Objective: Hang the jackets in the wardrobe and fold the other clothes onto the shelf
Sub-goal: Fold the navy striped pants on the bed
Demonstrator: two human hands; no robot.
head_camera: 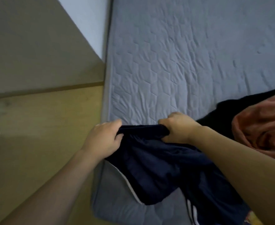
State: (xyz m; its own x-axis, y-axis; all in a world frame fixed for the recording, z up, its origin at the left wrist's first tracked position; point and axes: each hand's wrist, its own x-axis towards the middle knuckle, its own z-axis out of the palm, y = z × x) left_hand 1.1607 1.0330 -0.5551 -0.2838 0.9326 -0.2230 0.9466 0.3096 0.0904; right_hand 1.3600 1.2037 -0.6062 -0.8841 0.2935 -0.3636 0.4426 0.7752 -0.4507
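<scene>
View from a head-worn camera looking down over a bed covered with a pale grey-blue quilted mattress cover. Two bare forearms reach in from the bottom of the frame. The left hand and the right hand each grip the top edge of a dark navy garment, fingers curled round the bunched fabric, so the edge is stretched between them just above the near left corner of the bed. The rest of the garment hangs and drapes downward toward the person, with white stripes showing along its lower edges; its exact type is hard to tell, though it looks like sports shorts. To the right, lying on the bed near the right forearm, is a crumpled salmon-pink garment resting on top of a black garment. Left of the bed is a light wooden floor, and beyond it a plain wall. The picture is slightly blurred
</scene>
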